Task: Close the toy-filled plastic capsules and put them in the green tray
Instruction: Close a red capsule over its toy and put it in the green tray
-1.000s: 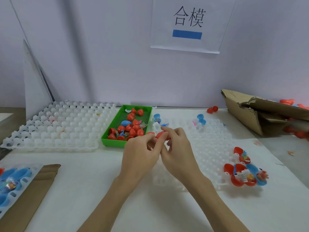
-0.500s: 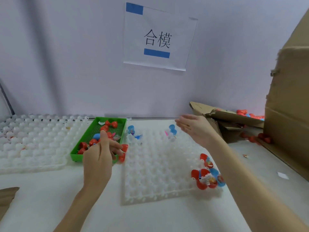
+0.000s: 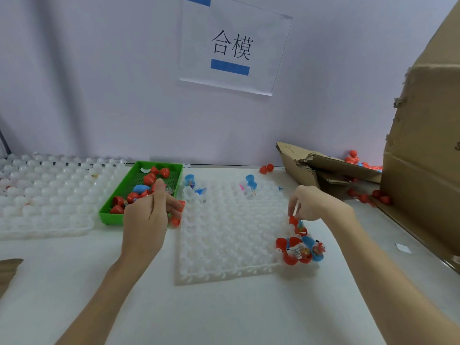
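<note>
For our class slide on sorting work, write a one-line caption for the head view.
Left hand holds a red capsule by the green tray; right hand reaches for open capsules.

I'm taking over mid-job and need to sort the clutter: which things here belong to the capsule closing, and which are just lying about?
Part of the job:
- green tray
- red capsule held in the left hand
- open toy-filled capsules under the right hand
- white moulded tray holding them

Lying about:
- torn cardboard box
- tall cardboard box
- paper sign
- spare white tray
</note>
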